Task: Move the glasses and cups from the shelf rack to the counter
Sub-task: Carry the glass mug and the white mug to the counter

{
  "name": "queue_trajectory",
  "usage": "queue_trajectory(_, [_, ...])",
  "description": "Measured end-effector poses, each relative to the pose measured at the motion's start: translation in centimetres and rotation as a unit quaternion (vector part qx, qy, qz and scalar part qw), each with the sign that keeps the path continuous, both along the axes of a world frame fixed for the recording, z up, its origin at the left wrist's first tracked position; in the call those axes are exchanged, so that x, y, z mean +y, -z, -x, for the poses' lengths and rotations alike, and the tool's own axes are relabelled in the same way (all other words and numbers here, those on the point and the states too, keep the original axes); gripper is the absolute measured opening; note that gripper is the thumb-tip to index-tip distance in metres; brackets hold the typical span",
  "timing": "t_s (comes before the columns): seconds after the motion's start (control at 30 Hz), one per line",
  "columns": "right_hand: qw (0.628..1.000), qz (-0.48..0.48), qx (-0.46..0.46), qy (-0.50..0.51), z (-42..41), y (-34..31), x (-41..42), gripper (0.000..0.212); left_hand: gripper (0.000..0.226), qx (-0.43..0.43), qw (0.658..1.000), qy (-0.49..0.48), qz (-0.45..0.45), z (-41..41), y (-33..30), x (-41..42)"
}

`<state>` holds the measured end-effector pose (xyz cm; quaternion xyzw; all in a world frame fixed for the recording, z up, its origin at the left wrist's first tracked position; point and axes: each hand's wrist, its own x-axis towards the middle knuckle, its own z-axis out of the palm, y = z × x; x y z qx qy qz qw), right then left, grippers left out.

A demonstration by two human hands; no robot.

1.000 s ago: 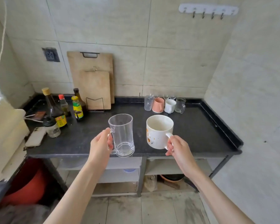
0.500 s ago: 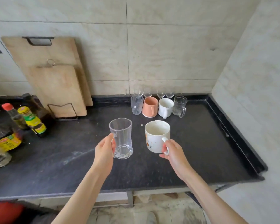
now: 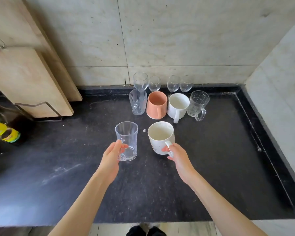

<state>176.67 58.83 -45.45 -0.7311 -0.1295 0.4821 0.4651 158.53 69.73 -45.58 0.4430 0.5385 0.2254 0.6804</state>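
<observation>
My left hand [image 3: 113,155] grips the handle of a clear glass mug [image 3: 127,141], upright over the black counter [image 3: 58,176]. My right hand [image 3: 176,155] holds a white ceramic mug [image 3: 160,136] by its handle, just right of the glass mug. Whether either mug rests on the counter or hovers just above it I cannot tell. Behind them stand a ribbed glass cup [image 3: 138,102], a pink cup [image 3: 157,105], a white cup [image 3: 178,104] and a cut-glass mug [image 3: 198,104]. Several stemless wine glasses [image 3: 163,83] line the wall.
Two wooden cutting boards [image 3: 29,79] lean on a wire stand at the left wall. Dark sauce bottles with yellow labels [image 3: 4,132] stand at the far left. A raised counter rim [image 3: 266,142] runs along the right side by the tiled wall.
The view has moved closer and now looks down on the counter. Both hands have carried the glass mug and the white mug forward over the counter and lower, toward the row of cups.
</observation>
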Motion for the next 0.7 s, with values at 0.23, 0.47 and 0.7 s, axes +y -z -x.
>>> queue_trajectory(0.23, [0.999,-0.022,0.023,-0.016,-1.1,2.2,2.5,0.026,0.03,-0.004,0.999,0.04,-0.022,-2.1,1.5,2.5])
queue_trajectory(0.47, [0.999,-0.027,0.029,0.001,-1.9,3.7,3.5,0.027,0.034,-0.028,0.996,0.083,-0.028,-3.5,2.6,3.8])
queue_trajectory(0.7, [0.999,-0.003,0.049,0.021,-2.1,4.4,3.6,0.024,0.031,-0.005,0.99,0.134,-0.052,-3.8,3.7,5.0])
